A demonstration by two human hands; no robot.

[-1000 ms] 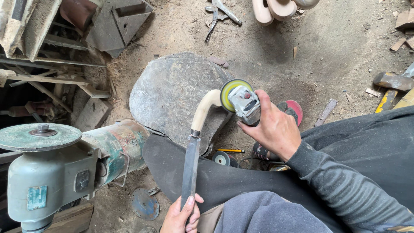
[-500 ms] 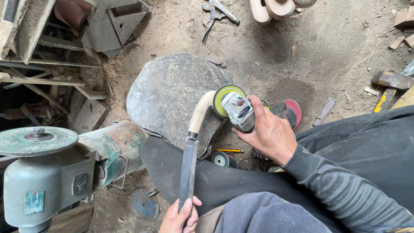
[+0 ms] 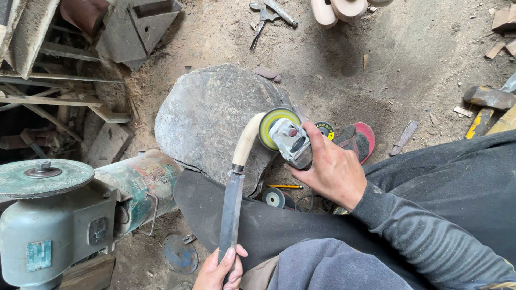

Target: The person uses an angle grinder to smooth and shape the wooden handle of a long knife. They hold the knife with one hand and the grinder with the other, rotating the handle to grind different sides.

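My right hand (image 3: 330,169) grips a silver angle grinder (image 3: 290,142) whose yellow-rimmed disc (image 3: 274,126) touches the pale curved wooden handle (image 3: 248,140) of a knife. The knife's long grey blade (image 3: 231,212) points toward me and lies across my dark-trousered leg. My left hand (image 3: 217,268) pinches the blade's tip end at the bottom edge of the view. The handle hangs over a big flat grey stone (image 3: 207,115).
A green bench grinder (image 3: 51,215) with a round wheel stands at the lower left. Metal scrap and frames (image 3: 80,43) lie at the upper left, pliers (image 3: 263,16) and wood pieces at the top. A red sandal (image 3: 357,139), spare discs (image 3: 274,197) and a hammer (image 3: 489,99) lie on the dirt.
The angle grinder and my right hand have shifted slightly left along the wooden handle. The knife and my left hand stay where they were.
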